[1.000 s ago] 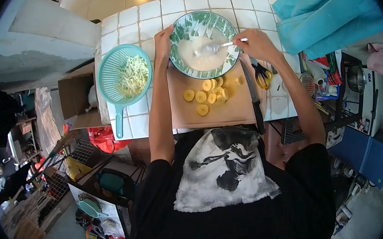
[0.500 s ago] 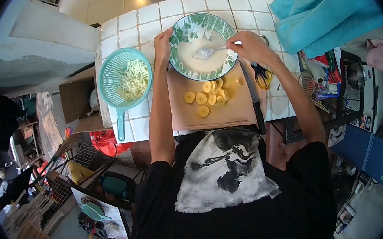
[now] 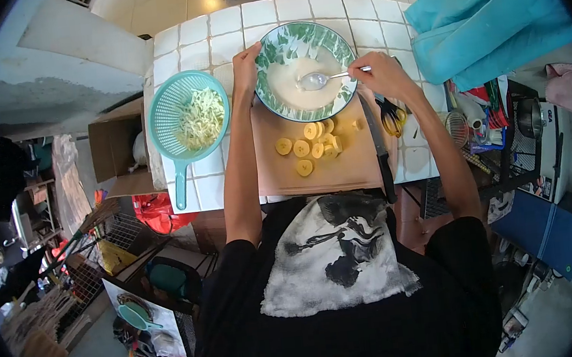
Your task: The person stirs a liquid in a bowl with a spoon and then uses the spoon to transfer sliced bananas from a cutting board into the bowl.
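Observation:
A green-and-white enamel bowl (image 3: 331, 41) holds a pale, creamy batter (image 3: 290, 89). My left hand (image 3: 245, 68) grips the bowl's left rim. In my right hand (image 3: 381, 73) is a metal spoon (image 3: 317, 80), its head down in the batter and its handle pointing right. Just below the bowl, several yellow banana slices (image 3: 302, 149) lie on a wooden cutting board (image 3: 279, 179), whose far edge the bowl covers. A knife (image 3: 378, 144) with a black handle rests along the board's right side.
At the left stands a turquoise colander (image 3: 165, 107) with shredded cabbage (image 3: 201, 121). Scissors (image 3: 392, 117) with yellow-and-black handles lie right of the knife. A turquoise cloth (image 3: 486, 25) hangs over the right corner of the white tiled table (image 3: 224, 22).
The spoon and my right hand have shifted slightly right, and the spoon's head has moved toward the bowl's middle right. My left hand still holds the rim.

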`<action>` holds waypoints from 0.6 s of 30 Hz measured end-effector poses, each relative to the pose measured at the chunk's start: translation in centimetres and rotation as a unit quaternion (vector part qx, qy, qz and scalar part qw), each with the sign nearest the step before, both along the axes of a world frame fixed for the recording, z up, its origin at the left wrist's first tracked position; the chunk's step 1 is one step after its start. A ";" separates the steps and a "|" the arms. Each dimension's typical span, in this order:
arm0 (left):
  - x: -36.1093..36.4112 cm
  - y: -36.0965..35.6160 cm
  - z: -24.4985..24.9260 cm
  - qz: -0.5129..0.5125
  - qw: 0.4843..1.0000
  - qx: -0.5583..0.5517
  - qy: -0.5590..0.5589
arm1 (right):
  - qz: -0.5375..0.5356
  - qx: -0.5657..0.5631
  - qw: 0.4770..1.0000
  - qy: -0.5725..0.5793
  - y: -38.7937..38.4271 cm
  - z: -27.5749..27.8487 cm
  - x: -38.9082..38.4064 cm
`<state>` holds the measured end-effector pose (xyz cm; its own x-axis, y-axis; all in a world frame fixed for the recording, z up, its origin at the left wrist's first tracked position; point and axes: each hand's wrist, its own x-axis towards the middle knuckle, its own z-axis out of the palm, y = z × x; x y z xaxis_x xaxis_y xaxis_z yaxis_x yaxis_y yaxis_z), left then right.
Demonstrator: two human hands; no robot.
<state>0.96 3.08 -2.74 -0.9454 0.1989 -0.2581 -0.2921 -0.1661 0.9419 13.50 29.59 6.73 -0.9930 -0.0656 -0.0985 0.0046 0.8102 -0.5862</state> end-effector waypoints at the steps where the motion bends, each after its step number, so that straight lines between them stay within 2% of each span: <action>1: -0.1 -0.1 -0.1 -0.007 1.000 0.012 -0.007 | 0.013 0.007 1.000 0.016 0.1 0.2 0.0; 5: 0.1 0.0 -0.1 -0.006 1.000 0.014 -0.003 | -0.037 0.018 0.998 -0.049 -1.0 0.7 -0.9; 7: 0.0 0.1 0.0 -0.005 1.000 0.005 0.005 | 0.068 0.033 0.996 -0.040 -1.7 0.2 -0.2; 9: 0.3 0.1 0.1 0.010 1.000 0.013 0.002 | 0.057 0.027 0.997 -0.042 -1.4 0.7 -0.6; 11: 0.7 0.1 0.4 0.016 1.000 -0.002 0.014 | -0.031 0.006 0.999 -0.036 -1.8 0.4 -1.0; 12: 0.5 0.1 0.5 0.017 0.999 -0.016 0.032 | -0.032 0.004 0.999 -0.035 -1.7 0.2 -1.1; 14: 0.2 0.2 0.3 0.007 1.000 -0.004 0.021 | -0.007 0.015 0.999 0.032 -0.7 0.2 -0.9; 17: 0.5 0.1 0.6 0.011 1.000 -0.006 0.016 | 0.012 0.010 0.999 0.040 -0.5 -0.4 -1.2; 18: 0.5 0.3 0.7 0.015 0.999 -0.017 0.024 | 0.055 0.048 0.996 0.060 -1.6 0.9 -0.5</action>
